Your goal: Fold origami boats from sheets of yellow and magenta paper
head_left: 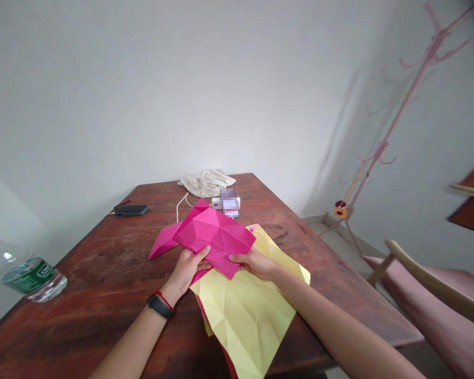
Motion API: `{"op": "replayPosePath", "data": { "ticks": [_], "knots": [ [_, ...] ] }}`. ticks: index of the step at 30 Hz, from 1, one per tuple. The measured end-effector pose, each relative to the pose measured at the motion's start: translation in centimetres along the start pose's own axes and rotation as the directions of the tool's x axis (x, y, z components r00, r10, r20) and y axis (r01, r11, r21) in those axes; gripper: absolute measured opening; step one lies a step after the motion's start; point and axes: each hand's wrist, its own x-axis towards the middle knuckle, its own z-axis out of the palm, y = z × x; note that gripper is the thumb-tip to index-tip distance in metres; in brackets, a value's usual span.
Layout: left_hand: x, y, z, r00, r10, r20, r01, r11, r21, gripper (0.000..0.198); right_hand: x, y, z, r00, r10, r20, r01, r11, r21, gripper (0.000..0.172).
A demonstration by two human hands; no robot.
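A creased sheet of bright pink origami paper (pixel 213 237) is held up over the table between my two hands. My left hand (pixel 190 266) pinches its lower left edge, thumb on top. On the lower right edge my right hand (pixel 255 261) grips it the same way, fingers hidden underneath. Under and in front of my hands lies creased yellow paper (pixel 247 316), with red paper showing along its left side. Another folded piece of pink paper (pixel 164 241) rests on the table just left of the held sheet.
The wooden table (pixel 102 273) carries a water bottle (pixel 27 273) at the left, a dark power bank (pixel 131 210), a phone-like device (pixel 229 203) with a white cable, and a crumpled cloth (pixel 207 182) by the wall. To the right stand a pink chair (pixel 430 295) and a coat rack (pixel 408 100).
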Motion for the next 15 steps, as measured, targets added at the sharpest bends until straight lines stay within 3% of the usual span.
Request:
{"op": "replayPosePath", "data": {
  "ticks": [15],
  "knots": [
    [0.02, 0.08, -0.02, 1.0, -0.017, 0.004, 0.017, 0.999, -0.036, 0.039, -0.06, 0.0, 0.07, 1.0, 0.014, 0.002, -0.014, 1.0, 0.003, 0.066]
  ]
}}
